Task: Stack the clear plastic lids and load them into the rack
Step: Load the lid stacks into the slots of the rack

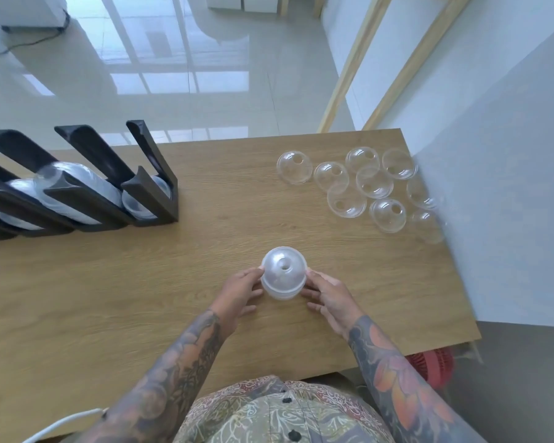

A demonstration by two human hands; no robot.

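Two hands, left hand (237, 294) and right hand (328, 298), pinch a stack of lids (284, 273) between them on the tabletop (141, 298); loose lids (362, 187) lie beyond the right hand.

Stacked clear dome lids (284, 272) stand mid-table; loose lids (365, 187) lie scattered right (rack (154, 199) left, part-filled).

Tattooed forearms (186, 372); a patterned button-up shirt (269, 414) with dark buttons.

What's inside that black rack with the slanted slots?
Stacks of clear plastic dome lids lie in the black slotted rack, at least three rows showing. The rack's bars cover parts of them, and its left end runs out of view, so they cannot be counted.
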